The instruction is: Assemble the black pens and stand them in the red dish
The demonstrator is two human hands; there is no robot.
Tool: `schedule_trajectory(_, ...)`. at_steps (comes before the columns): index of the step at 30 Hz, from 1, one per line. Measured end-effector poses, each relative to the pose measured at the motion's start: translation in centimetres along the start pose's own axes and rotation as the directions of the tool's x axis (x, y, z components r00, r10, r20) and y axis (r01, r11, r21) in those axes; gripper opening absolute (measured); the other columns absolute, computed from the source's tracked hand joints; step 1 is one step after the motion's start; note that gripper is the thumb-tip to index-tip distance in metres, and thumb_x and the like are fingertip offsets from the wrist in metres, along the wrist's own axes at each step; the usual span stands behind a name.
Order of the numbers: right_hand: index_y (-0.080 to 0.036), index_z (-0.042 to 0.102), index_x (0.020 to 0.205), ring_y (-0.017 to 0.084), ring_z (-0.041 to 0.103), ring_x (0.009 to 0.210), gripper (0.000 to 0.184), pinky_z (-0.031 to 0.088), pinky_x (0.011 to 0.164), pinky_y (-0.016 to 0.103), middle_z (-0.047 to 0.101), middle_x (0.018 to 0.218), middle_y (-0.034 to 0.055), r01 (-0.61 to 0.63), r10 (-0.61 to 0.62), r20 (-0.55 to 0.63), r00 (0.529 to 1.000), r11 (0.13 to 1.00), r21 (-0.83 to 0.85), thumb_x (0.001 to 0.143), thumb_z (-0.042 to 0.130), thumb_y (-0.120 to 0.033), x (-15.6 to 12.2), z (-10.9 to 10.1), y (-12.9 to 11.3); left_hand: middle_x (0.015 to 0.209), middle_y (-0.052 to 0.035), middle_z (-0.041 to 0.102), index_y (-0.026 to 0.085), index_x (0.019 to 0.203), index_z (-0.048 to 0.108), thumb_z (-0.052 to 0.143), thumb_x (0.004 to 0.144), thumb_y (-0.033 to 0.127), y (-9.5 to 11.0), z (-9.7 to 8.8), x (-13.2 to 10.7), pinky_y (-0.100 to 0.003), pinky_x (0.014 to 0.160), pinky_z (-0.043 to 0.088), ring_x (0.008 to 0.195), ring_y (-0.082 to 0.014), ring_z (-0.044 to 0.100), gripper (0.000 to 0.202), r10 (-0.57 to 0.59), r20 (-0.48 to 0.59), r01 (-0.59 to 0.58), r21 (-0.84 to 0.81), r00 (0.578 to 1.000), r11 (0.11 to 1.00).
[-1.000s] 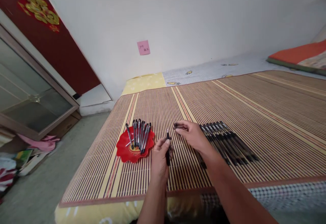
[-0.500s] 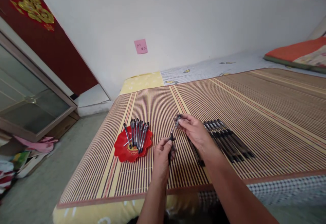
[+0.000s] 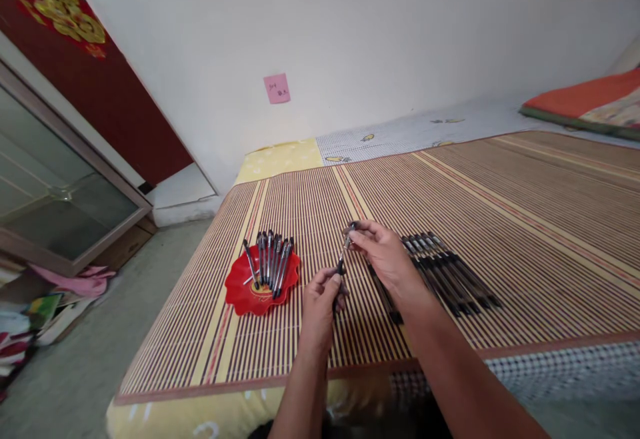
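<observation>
My left hand (image 3: pixel 320 292) is closed around a dark pen (image 3: pixel 341 266), its tip pointing up and to the right. Pinched in the fingers of my right hand (image 3: pixel 383 249) is a pen cap (image 3: pixel 349 236), right at the pen's tip; whether the tip is inside it I cannot tell. Under my right forearm lies a dark pen (image 3: pixel 385 296), partly hidden. Several capped pens (image 3: pixel 453 279) lie side by side to the right. On the left, several pens (image 3: pixel 273 259) rest in a red scalloped plate (image 3: pixel 240 302).
A striped bamboo mat (image 3: pixel 280 352) covers the bed. An orange-edged folded quilt (image 3: pixel 575 99) lies at the far right. A pink note (image 3: pixel 277 88) sticks to the white wall. On the floor at left are a glass-paned door (image 3: pixel 65 186) and piled items.
The pen tip in my left hand has come up to the cap in my right hand, closing the small gap between them. The plate and the pens lying on the mat stay put.
</observation>
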State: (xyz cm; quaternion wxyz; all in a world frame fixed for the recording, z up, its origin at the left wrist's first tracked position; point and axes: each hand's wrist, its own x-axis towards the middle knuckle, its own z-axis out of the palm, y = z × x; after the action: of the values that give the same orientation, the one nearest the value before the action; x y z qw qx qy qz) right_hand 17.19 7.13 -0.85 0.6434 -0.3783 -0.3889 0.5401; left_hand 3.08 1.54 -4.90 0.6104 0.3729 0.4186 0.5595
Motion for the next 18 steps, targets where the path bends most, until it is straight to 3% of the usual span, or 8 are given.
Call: schedule_trajectory(18,-0.018,0.067,0.091,0.014,0.064,0.076,0.025,0.051,0.072,0.029,0.067,0.081,-0.0002,-0.027,0.109,0.277,0.955,0.958,-0.285,0.070,0.076,-0.029,-0.52,-0.09,0.34,0.064,0.0029,0.064,0.017,0.098,0.058,0.080,0.072,0.033,0.19,0.25,-0.17,-0.017,0.045,0.032,0.047,-0.0061,0.048,0.038,0.049,-0.028,-0.051,-0.093,0.998,0.994)
